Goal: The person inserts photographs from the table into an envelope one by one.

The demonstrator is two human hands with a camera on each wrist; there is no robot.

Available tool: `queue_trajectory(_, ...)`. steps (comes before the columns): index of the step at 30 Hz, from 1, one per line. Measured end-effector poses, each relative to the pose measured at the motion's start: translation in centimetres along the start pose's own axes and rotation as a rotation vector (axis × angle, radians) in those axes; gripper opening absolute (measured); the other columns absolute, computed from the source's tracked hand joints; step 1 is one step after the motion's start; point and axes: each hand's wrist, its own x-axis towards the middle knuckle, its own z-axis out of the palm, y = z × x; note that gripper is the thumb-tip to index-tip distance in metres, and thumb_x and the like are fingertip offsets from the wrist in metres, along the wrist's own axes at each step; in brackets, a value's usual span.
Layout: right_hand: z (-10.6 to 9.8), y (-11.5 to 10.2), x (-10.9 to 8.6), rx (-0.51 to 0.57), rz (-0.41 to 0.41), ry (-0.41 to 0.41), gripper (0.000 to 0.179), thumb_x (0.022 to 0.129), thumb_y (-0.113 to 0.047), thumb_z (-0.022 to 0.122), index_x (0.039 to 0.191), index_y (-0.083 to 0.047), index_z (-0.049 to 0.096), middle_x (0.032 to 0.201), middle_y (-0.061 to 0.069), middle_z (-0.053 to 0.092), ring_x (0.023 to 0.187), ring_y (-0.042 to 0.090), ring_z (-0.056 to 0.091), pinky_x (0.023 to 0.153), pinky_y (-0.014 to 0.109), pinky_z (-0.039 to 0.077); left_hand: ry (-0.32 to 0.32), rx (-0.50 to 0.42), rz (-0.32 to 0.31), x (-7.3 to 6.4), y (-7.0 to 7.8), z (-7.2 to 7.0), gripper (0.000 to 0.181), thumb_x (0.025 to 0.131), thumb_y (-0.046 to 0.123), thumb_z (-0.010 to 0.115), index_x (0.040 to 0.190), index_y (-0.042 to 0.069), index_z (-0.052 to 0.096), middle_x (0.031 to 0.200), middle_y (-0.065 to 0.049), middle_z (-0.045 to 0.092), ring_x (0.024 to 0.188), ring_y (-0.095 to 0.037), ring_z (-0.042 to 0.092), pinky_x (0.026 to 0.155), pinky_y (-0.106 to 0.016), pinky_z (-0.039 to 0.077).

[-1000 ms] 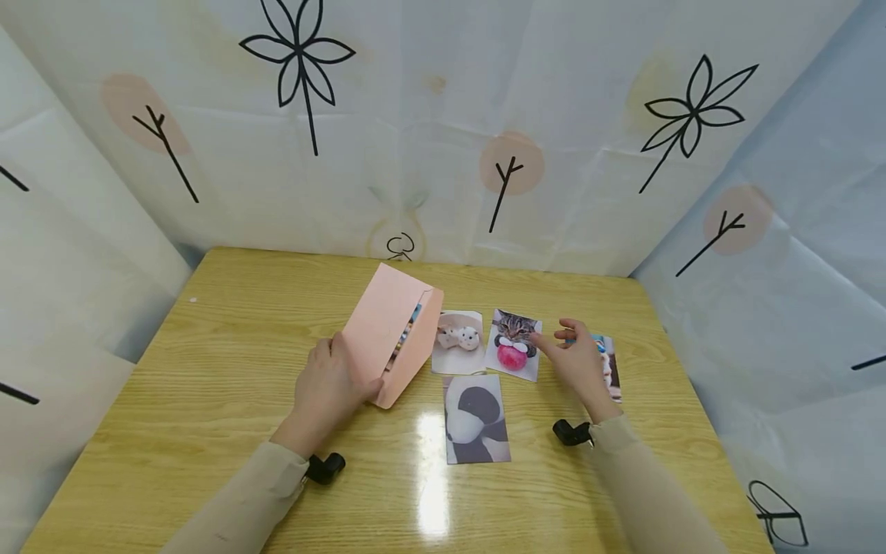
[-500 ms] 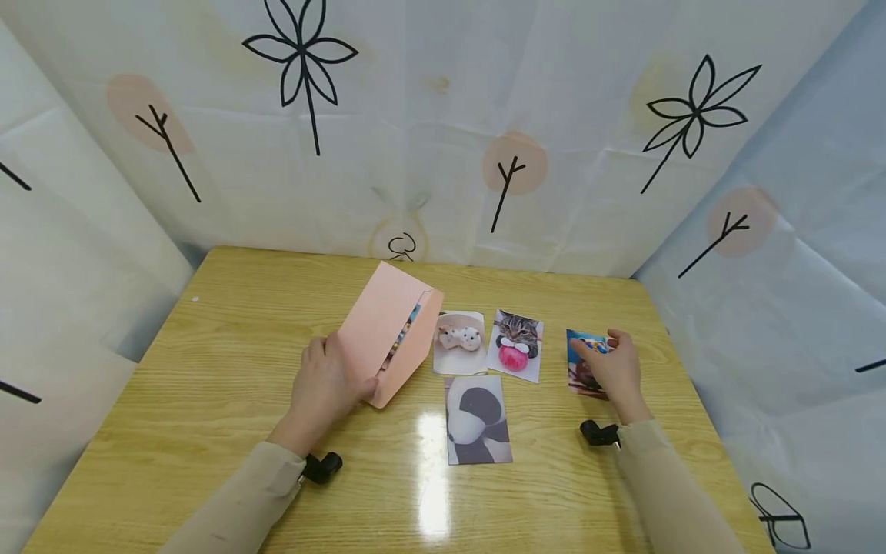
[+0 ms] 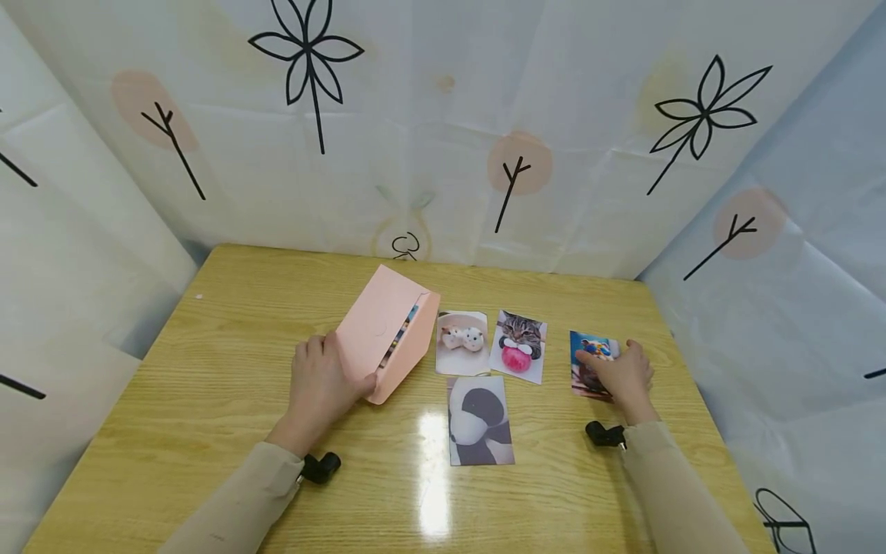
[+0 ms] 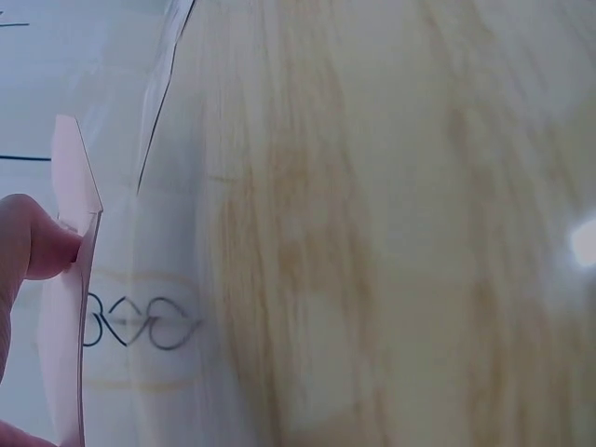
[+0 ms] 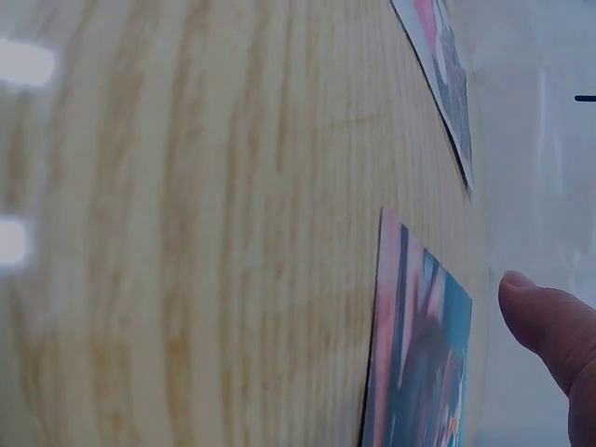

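Note:
A pale pink envelope (image 3: 377, 308) is held tilted above the table by my left hand (image 3: 318, 392), its thumb on the near corner. Its flap stands open, and colourful picture edges (image 3: 399, 336) show in the slot. The left wrist view has the envelope edge-on (image 4: 63, 335), gripped at the far left. Over at the right, my right hand (image 3: 626, 378) hovers low at a colourful blue and brown photo card (image 3: 584, 377), covering its right part. In the right wrist view the photo card (image 5: 410, 345) lies flat, with the thumb (image 5: 545, 321) raised apart from it.
Between the hands lie a photo of two small white animals (image 3: 462, 338), a tabby cat photo with a pink ball (image 3: 519, 346) and a grey-white photo (image 3: 479, 419). Wood-grain table (image 3: 208, 400); patterned white curtains (image 3: 415, 154) enclose its back and sides.
My right hand has moved right, from beside the cat photo to the right side of the colourful photo, uncovering its left part. The left hand still holds the envelope in nearly the same place.

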Motion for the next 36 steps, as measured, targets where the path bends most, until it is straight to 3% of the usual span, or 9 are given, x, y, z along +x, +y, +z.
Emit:
queue_trajectory(7, -0.09, -0.03, 0.11, 0.051, 0.044, -0.070, 0.121, 0.076, -0.065, 0.068, 0.153, -0.001, 0.000, 0.147, 0.040, 0.008, 0.133, 0.058, 0.008, 0.101, 0.070, 0.015, -0.009, -0.013, -0.025, 0.00, 0.22, 0.02, 0.098, 0.065, 0.054, 0.076, 0.128, -0.012, 0.041, 0.115, -0.031, 0.044, 0.107, -0.046, 0.037, 0.090, -0.055, 0.032)
queue_trajectory(15, 0.23, -0.25, 0.69, 0.131, 0.082, -0.081, 0.107, 0.081, -0.047, 0.073, 0.151, 0.003, 0.009, 0.147, 0.037, 0.011, 0.133, 0.054, 0.010, 0.104, 0.063, 0.019, 0.010, -0.032, -0.013, 0.16, 0.33, 0.33, 0.097, 0.065, 0.052, 0.077, 0.129, -0.011, 0.040, 0.116, -0.032, 0.044, 0.105, -0.045, 0.038, 0.088, -0.054, 0.034)
queue_trajectory(20, 0.28, -0.11, 0.89, 0.118, 0.106, -0.057, 0.102, 0.079, -0.043, 0.075, 0.148, 0.005, 0.017, 0.141, 0.037, 0.019, 0.128, 0.052, 0.018, 0.102, 0.062, 0.021, 0.020, -0.031, -0.005, 0.21, 0.49, 0.49, 0.097, 0.065, 0.054, 0.076, 0.127, -0.011, 0.041, 0.115, -0.032, 0.044, 0.103, -0.045, 0.038, 0.086, -0.054, 0.034)
queue_trajectory(25, 0.12, -0.07, 0.89, 0.117, 0.117, -0.063, 0.105, 0.079, -0.045, 0.076, 0.148, 0.005, 0.016, 0.139, 0.039, 0.017, 0.126, 0.053, 0.016, 0.100, 0.064, 0.022, 0.018, -0.029, -0.003, 0.19, 0.43, 0.61, 0.097, 0.065, 0.053, 0.076, 0.128, -0.012, 0.041, 0.116, -0.032, 0.044, 0.105, -0.046, 0.038, 0.087, -0.055, 0.033)
queue_trajectory(36, -0.36, -0.22, 0.93, 0.006, 0.109, -0.112, 0.104, 0.079, -0.052, 0.073, 0.141, 0.012, 0.020, 0.133, 0.045, 0.020, 0.120, 0.058, 0.020, 0.094, 0.065, 0.026, 0.009, -0.027, -0.012, 0.12, 0.44, 0.60, 0.097, 0.065, 0.052, 0.077, 0.128, -0.011, 0.040, 0.116, -0.032, 0.044, 0.106, -0.045, 0.037, 0.088, -0.054, 0.033)
